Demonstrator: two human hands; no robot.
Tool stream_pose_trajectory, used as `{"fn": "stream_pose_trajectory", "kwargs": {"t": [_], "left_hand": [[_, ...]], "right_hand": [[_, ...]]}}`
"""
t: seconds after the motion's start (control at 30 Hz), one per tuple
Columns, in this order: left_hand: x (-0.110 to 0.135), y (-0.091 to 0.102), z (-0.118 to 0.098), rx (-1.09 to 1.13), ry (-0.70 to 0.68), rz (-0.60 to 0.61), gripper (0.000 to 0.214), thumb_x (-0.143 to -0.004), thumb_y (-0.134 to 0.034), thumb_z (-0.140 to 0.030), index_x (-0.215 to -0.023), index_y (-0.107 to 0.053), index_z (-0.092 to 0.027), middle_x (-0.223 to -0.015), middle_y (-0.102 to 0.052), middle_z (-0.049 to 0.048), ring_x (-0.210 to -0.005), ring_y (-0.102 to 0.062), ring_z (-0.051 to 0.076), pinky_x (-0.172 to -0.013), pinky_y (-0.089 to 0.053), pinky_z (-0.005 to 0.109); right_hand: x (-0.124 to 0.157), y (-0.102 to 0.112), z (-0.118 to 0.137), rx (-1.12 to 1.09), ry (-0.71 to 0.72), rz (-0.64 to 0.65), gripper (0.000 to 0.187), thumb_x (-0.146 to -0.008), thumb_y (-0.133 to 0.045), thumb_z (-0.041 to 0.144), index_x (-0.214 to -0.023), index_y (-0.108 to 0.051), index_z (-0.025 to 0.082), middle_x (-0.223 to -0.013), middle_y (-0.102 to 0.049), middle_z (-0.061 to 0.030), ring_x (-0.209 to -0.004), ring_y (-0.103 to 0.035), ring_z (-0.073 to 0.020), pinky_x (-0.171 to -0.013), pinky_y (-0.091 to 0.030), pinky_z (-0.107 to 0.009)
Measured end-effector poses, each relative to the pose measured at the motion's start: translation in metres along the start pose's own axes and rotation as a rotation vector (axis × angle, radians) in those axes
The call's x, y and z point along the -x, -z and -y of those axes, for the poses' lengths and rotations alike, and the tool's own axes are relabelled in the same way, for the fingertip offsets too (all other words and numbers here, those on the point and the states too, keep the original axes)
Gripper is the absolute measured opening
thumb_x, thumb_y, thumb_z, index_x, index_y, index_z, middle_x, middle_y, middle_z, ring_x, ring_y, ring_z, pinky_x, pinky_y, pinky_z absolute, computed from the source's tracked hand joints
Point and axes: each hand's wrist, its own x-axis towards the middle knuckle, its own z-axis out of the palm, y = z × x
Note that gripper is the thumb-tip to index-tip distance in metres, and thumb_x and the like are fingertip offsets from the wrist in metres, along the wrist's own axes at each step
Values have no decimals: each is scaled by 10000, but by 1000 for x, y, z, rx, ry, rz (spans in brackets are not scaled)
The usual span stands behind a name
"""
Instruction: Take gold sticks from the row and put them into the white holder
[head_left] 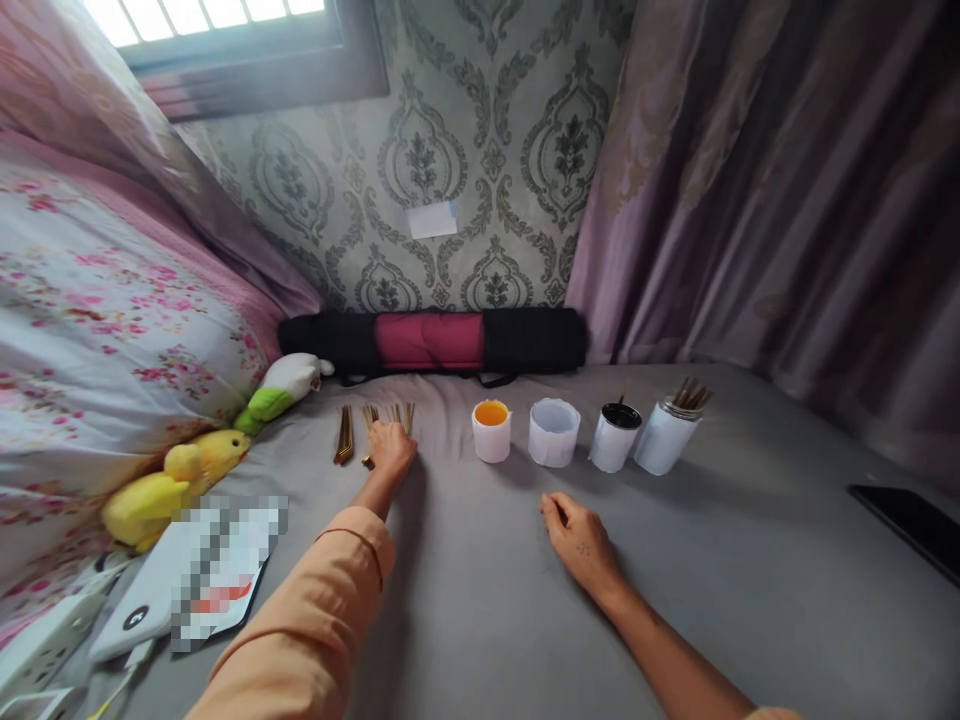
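My left hand reaches forward onto thin gold-coloured metal straws that lie on the grey sheet. Its fingers are curled down over them and partly hide them. To its left lies a separate bundle of gold straws. My right hand rests on the sheet, loosely closed, with nothing visible in it. Beyond it stand a white-wrapped cup with orange inside, a whitish cup, a white-wrapped can with a dark inside and a tilted white-wrapped jar holding several thin brownish sticks.
A black and dark-red rolled bag lies along the wall. Plush toys, a white device with a cable and a power strip are at left. A black phone-like slab lies at right. Curtains hang alongside.
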Motion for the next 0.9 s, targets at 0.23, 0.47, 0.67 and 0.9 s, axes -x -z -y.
{"fn": "stream_pose_trajectory", "kwargs": {"t": [0.23,0.47,0.67,0.9], "left_hand": [[1,7,0,35,36,18,270,-705,-438,-188,-905,-589,-90,-1051,-504,214,-1004,-482,295,-771,-397,343],[-6,6,3,68,45,32,256,-681,-454,-202,-870,-595,-104,-1031,-550,199,-995,-503,291,-754,-402,338],[-15,6,6,123,66,64,208,-640,-489,-226,-799,-603,-155,-897,-628,161,-889,-571,263,-672,-419,303],[-18,8,6,226,84,39,140,-619,-540,-228,-695,-614,-136,-808,-638,191,-802,-596,314,-605,-432,351]], "right_hand": [[0,0,-1,1,8,3,371,-824,-287,420,-649,-531,203,-580,-576,-19,-529,-485,-118,-519,-302,-213],[0,0,0,9,2,-1,371,-821,-288,418,-655,-544,207,-573,-575,-17,-513,-476,-119,-503,-300,-210],[0,-2,-2,10,17,-9,363,-826,-294,410,-635,-524,205,-574,-577,-15,-508,-473,-115,-502,-292,-206],[0,-1,-2,31,21,-2,366,-832,-286,416,-638,-516,208,-576,-581,-16,-520,-491,-120,-513,-297,-207]]}}
